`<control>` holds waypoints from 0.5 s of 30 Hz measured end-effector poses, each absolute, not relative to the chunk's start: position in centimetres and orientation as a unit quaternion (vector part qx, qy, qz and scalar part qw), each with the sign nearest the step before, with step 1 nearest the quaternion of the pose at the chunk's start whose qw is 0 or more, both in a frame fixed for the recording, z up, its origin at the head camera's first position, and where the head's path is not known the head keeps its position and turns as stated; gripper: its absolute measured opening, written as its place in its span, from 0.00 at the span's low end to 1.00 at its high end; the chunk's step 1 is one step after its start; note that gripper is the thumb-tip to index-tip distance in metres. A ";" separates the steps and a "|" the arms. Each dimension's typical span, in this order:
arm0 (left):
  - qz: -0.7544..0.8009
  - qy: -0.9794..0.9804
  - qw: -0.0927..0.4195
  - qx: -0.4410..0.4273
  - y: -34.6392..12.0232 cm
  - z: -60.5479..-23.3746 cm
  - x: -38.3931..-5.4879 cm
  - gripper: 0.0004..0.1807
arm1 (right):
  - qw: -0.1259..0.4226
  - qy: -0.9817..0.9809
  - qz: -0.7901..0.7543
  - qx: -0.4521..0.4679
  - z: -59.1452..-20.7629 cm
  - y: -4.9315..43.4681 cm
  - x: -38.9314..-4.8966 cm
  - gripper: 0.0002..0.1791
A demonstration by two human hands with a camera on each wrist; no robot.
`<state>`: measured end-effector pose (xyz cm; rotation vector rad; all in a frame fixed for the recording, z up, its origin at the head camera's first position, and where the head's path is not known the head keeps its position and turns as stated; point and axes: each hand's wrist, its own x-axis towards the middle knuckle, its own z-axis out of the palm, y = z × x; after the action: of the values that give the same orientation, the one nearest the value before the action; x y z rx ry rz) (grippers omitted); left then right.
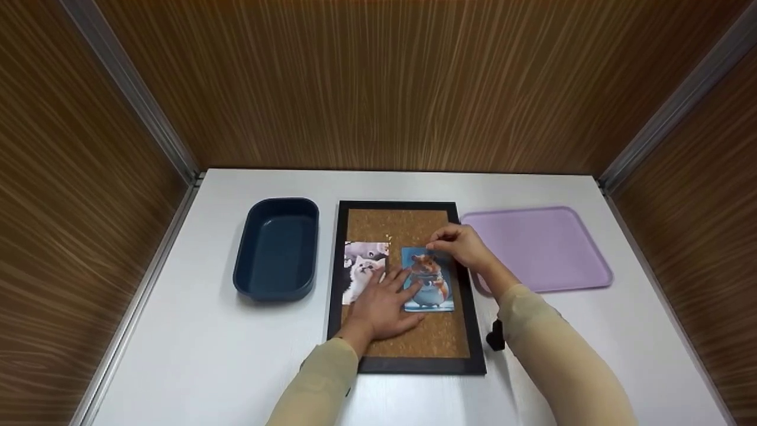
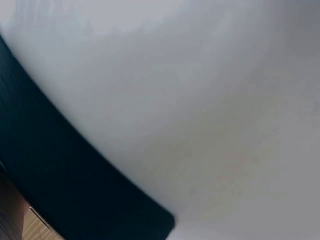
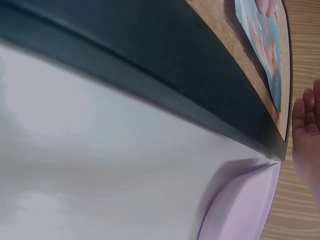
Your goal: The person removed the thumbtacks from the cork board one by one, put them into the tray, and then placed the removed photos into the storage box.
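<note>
A black-framed cork board [image 1: 408, 343] lies on the table with two pictures on it. My left hand [image 1: 378, 307] rests palm down with spread fingers, partly over the kitten picture [image 1: 361, 275] and touching the left side of the hamster picture [image 1: 430, 290]. At the hamster picture's top edge my right hand [image 1: 464, 245] pinches thumb and forefinger together on something tiny, apparently a pin, mostly hidden by the fingertips. Small gold-coloured pins [image 1: 388, 236] show near the kitten picture's upper right corner. The right wrist view shows the same hand [image 3: 307, 140] beyond the board's frame [image 3: 150, 65].
A dark blue deep tray [image 1: 275, 290] stands left of the board. To the right lies a flat lilac tray [image 1: 544, 248], close against the frame. A small black object [image 1: 495, 336] shows beside the right forearm. Wood-grain panels [image 1: 378, 83] enclose the white table [image 1: 195, 331].
</note>
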<state>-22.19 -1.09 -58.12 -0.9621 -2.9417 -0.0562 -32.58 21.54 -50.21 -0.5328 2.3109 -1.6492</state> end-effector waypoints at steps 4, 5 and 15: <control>-0.019 -0.950 0.024 -0.310 -1.2 -58.1 -22.2 0.43 | 0.118 0.785 -0.578 -0.189 -49.9 21.9 -32.6 0.08; -0.019 -0.950 0.025 -0.310 -1.2 -58.1 -22.2 0.43 | 0.118 0.783 -0.581 -0.191 -49.8 22.1 -32.7 0.08; -0.020 -0.951 0.024 -0.309 -1.2 -58.0 -22.3 0.43 | 0.105 0.786 -0.578 -0.192 -49.2 23.5 -33.1 0.10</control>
<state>-22.31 -1.20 -58.03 -0.9547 -2.9415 -0.0618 -33.12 23.50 -49.25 -0.5654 2.3181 -1.7041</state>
